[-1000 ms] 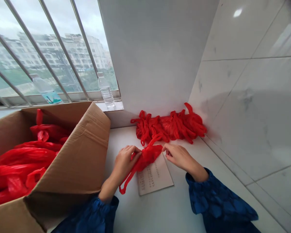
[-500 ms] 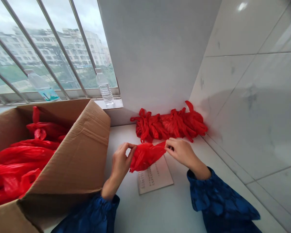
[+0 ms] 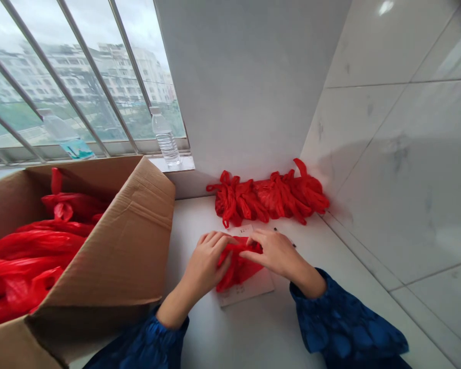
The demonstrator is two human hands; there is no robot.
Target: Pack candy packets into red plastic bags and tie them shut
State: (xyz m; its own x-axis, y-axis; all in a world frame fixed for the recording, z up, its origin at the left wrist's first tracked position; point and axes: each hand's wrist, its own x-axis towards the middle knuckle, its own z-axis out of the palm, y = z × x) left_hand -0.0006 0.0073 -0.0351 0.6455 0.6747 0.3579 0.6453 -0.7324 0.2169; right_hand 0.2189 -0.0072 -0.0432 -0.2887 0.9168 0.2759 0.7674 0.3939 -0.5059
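Note:
A crumpled red plastic bag (image 3: 236, 266) lies over a printed booklet (image 3: 249, 293) on the white tabletop. From its left side my left hand (image 3: 209, 256) grips the bag, fingers curled over its top. My right hand (image 3: 274, 251) has the bag's right upper part between thumb and fingers. Parts of both fingertips are hidden in the red folds. Just behind the hands, a row of knotted red plastic bags (image 3: 271, 197) rests against the wall.
An open cardboard box (image 3: 138, 230) holding more red bags (image 3: 34, 251) stands at the left. Two plastic bottles, one clear (image 3: 165, 137) and one with a blue label (image 3: 67, 136), are on the windowsill. A dark pen (image 3: 293, 244) shows partly behind my right hand.
The bag, stretched between both hands before, is now lower and bunched over the booklet. My hands have come closer together, and the pen has come into sight.

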